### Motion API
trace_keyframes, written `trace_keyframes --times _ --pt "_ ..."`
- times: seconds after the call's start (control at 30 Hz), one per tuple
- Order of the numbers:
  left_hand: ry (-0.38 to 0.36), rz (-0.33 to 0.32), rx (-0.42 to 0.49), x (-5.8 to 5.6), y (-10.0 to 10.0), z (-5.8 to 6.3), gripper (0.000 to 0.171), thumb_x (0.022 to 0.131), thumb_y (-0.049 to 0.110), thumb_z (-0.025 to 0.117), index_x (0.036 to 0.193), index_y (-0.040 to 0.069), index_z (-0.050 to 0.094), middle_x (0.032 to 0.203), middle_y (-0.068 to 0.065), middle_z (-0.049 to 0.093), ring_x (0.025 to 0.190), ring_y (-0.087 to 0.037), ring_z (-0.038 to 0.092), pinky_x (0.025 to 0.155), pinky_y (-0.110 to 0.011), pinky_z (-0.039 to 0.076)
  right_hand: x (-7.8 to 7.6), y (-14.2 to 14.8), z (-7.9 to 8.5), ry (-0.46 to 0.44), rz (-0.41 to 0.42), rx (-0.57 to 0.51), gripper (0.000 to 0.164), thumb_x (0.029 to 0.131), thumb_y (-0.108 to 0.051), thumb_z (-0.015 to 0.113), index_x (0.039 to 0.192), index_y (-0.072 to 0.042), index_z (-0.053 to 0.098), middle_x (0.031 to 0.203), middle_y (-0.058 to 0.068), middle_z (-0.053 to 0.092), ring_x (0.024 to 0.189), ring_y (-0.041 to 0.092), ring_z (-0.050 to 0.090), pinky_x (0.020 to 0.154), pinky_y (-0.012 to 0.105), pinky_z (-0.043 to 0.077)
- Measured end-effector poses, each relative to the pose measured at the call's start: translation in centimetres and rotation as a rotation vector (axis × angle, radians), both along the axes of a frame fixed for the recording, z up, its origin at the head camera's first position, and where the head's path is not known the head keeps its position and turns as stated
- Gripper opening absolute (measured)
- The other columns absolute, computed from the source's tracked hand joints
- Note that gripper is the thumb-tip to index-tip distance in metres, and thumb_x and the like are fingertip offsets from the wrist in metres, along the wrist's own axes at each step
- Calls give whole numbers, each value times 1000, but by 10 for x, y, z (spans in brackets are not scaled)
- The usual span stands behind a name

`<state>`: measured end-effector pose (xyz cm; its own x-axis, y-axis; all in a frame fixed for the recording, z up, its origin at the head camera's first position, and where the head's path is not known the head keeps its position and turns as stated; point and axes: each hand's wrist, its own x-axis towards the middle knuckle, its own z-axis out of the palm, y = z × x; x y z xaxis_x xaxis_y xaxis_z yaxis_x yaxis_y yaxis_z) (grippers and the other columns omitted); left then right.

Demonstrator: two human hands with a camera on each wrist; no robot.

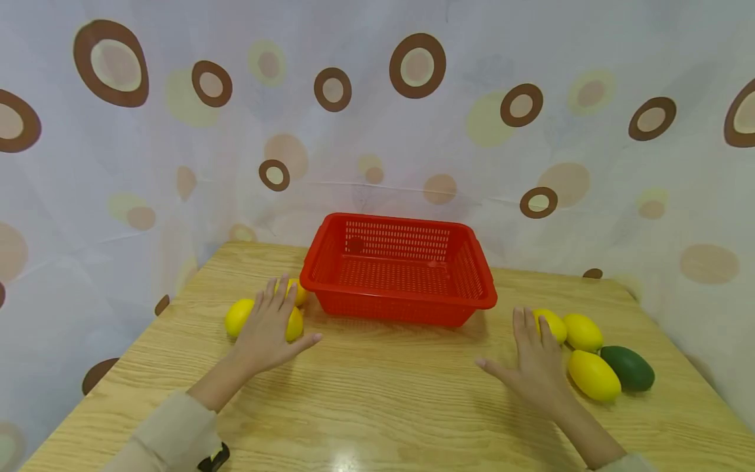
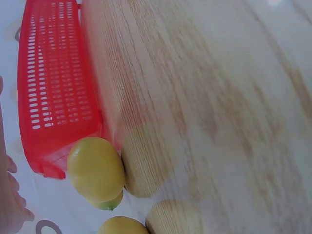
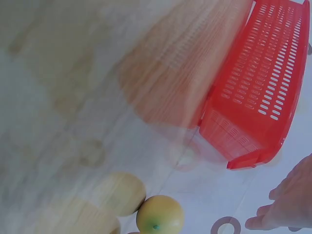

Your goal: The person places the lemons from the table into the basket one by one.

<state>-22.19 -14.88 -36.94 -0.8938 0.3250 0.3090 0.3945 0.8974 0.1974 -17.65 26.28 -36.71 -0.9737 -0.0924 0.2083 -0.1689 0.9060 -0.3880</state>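
Observation:
With fingers spread, my left hand [image 1: 265, 334] hovers over several lemons on the left, including one lemon [image 1: 237, 318] beside it and another [image 1: 295, 324] partly behind its fingers. Its fingers [image 2: 12, 190] show at the edge of the left wrist view. My right hand [image 1: 538, 370] is likewise spread, holding nothing, just left of a lemon [image 1: 594, 375] and partly covering another lemon [image 1: 552, 327]. A third lemon [image 1: 582, 332] and a dark green oval fruit [image 1: 628, 368] lie farther right. Between the hands, toward the back, stands a red plastic basket [image 1: 389, 307] with slotted walls.
All of this rests on a wood-grain table [image 1: 377, 387]. A pale curtain [image 1: 377, 131] with brown rings hangs behind the table and along its sides. Near the left sleeve, a small black object [image 1: 214, 457] is partly visible at the bottom edge.

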Motion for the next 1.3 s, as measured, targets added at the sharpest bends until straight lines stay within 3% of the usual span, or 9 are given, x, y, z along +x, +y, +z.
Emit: trace_keyframes --times 0.37,0.83,1.3 --pt "-9 -1 -7 -11 -2 -3 97 83 57 54 145 -6 16 154 -23 9 141 -43 9 114 -56 14 -10 -1 1 12 -14 29 107 81 -60 57 147 5 2 151 31 4 135 56 3 102 73 9" --pt "-25 -53 38 -22 9 -1 97 83 57 55 145 -7 15 155 -21 6 143 -40 7 115 -55 11 -31 -7 2 37 -5 -34 105 83 -57 56 146 8 1 152 31 0 138 51 2 104 71 9" --pt "-36 -34 72 -40 13 0 94 86 54 53 145 -7 14 155 -22 6 143 -39 9 115 -54 12 -35 -4 -4 32 2 -21 105 83 -57 56 145 8 1 152 31 -3 139 50 -1 106 69 7"
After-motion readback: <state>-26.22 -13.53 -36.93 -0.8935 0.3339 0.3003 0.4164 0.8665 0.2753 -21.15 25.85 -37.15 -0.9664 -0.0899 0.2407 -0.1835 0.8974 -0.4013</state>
